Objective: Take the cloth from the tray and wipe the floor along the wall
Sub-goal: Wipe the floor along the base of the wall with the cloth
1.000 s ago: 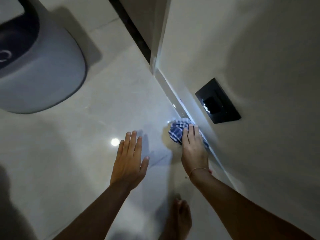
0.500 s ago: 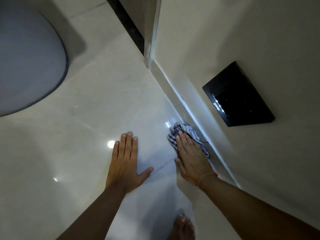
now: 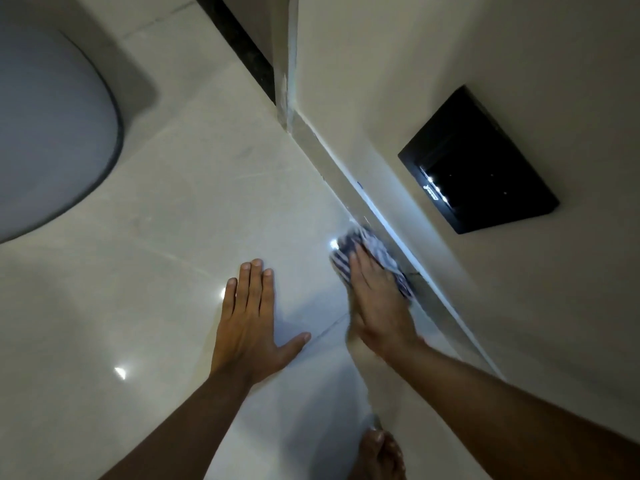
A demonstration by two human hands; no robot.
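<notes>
A blue-and-white striped cloth [image 3: 377,252] lies bunched on the glossy pale tiled floor [image 3: 194,216], tight against the skirting [image 3: 349,178] at the foot of the beige wall [image 3: 398,81]. My right hand [image 3: 375,306] presses flat on the cloth, covering its near half; hand and cloth are motion-blurred. My left hand [image 3: 251,320] rests palm down on the floor to the left of it, fingers spread, holding nothing. No tray is in view.
A black wall plate [image 3: 481,164] sits low on the wall just above the cloth. A large grey rounded object [image 3: 48,133] stands on the floor at the upper left. A dark doorway threshold [image 3: 242,46] lies beyond. My bare foot [image 3: 381,455] is at the bottom edge.
My right hand has slid the cloth back and forth along the skirting and is blurred now. My left hand has stayed planted on the floor. The camera has come closer to the wall.
</notes>
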